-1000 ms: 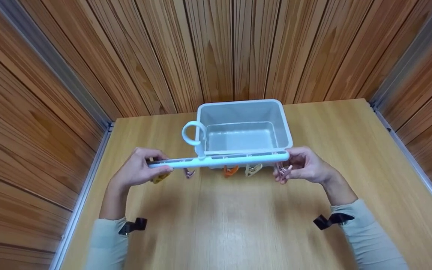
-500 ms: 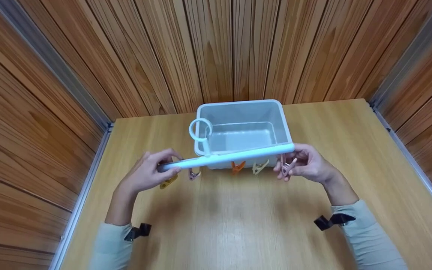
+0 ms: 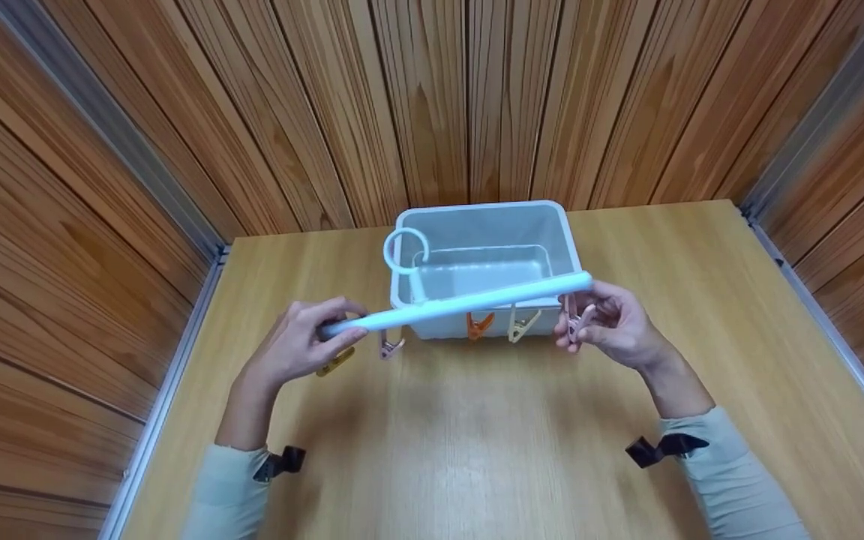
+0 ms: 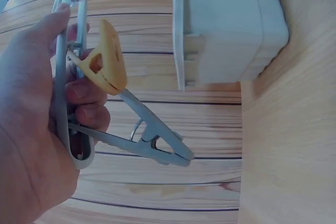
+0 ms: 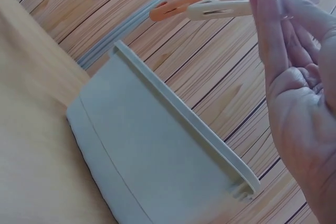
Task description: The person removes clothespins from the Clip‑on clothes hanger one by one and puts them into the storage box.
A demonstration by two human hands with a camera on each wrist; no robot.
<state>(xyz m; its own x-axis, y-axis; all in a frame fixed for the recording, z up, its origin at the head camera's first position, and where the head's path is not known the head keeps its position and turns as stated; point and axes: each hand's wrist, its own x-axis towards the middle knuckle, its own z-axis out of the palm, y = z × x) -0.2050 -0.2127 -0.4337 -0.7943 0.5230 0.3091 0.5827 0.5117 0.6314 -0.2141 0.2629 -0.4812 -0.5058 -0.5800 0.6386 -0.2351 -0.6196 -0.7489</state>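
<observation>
Peg hanger (image 3: 462,306), pale blue, held level-ish above the desk (image 3: 477,435), tilted up toward 2 o'clock, crossing the near rim of the white bin (image 3: 563,240). Gripped at 9 o'clock by left hand (image 3: 297,345), fingers curled round the bar end. Pinched at 3 o'clock by right hand (image 3: 616,322); fingertips partly hidden behind a peg. Yellow peg (image 3: 334,362) half hidden under left hand.

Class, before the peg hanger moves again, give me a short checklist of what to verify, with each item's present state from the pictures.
1. Left hand grips one end of the peg hanger: ok.
2. Right hand holds the other end: ok.
3. Hanger level: not ok, it tilts, right end higher.
4. Bin open with nothing visible inside: ok.
5. Pegs hang free, orange peg included: ok.
6. Hook clear of the bin rim: cannot tell.
</observation>
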